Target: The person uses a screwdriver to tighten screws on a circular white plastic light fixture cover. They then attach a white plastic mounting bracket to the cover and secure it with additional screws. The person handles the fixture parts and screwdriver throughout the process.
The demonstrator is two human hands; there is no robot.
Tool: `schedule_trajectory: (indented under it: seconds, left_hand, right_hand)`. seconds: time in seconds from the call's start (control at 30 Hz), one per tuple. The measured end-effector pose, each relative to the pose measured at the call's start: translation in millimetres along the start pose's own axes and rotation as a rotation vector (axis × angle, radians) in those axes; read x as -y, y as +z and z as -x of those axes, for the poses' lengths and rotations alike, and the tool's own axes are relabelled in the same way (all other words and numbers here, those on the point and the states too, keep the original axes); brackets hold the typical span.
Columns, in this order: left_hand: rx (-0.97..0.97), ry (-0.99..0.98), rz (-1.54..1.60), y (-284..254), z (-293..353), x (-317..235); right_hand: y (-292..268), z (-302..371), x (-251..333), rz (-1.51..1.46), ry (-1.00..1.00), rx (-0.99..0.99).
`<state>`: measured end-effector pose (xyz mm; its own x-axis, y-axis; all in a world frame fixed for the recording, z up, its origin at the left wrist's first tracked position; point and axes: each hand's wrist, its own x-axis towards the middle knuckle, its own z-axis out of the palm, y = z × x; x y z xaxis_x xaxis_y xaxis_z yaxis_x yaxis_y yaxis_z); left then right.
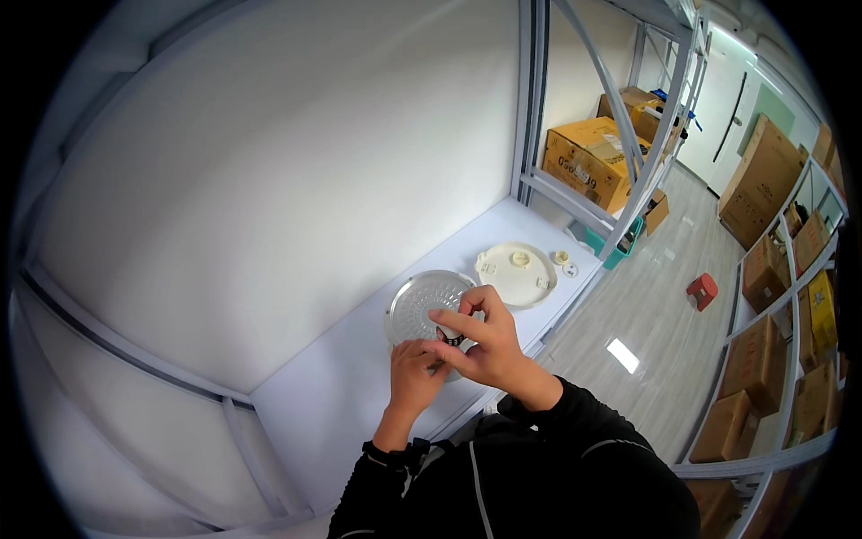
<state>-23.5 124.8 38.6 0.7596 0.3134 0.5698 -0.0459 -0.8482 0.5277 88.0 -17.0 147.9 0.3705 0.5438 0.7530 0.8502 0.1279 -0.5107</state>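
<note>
A round silver dish-like part [417, 305] with a patterned middle lies on the white shelf, partly covered by my hands. Over its near right side, my right hand [492, 343] pinches a small white round piece [450, 333] with a black, marked rim between thumb and fingers. My left hand [417, 375] is at the near rim of the silver part, its fingers curled together and almost meeting my right thumb. What those left fingers grip, if anything, is hidden. Right of the silver part lies a cream round cover [514, 289] with raised fittings on it.
A small cream ring [561, 257] and a small white disc [570, 269] sit near the shelf's right edge. Grey metal posts [530, 108] frame the shelf. Beyond stand cardboard boxes [588, 157], a teal bin [620, 247] and a red stool [702, 291] on the floor.
</note>
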Motion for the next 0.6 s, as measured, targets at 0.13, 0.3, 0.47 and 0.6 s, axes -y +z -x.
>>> schedule_trajectory:
  seconds: [0.13, 0.3, 0.47, 0.6]
  left_hand:
    - [-0.003, 0.010, -0.009, 2, 1, 2]
    - [-0.003, 0.038, -0.018, 3, 1, 4]
    - [0.012, -0.005, 0.026, 1, 1, 0]
    - [0.034, -0.005, -0.011, 0, 1, -1]
  right_hand:
    - [7, -13, 3, -0.113, -0.113, -0.051]
    - [-3, -9, -1, -0.123, -0.097, 0.067]
    - [-13, -3, 2, 0.103, -0.109, 0.075]
    - [-5, -16, 0, -0.065, -0.208, -0.004]
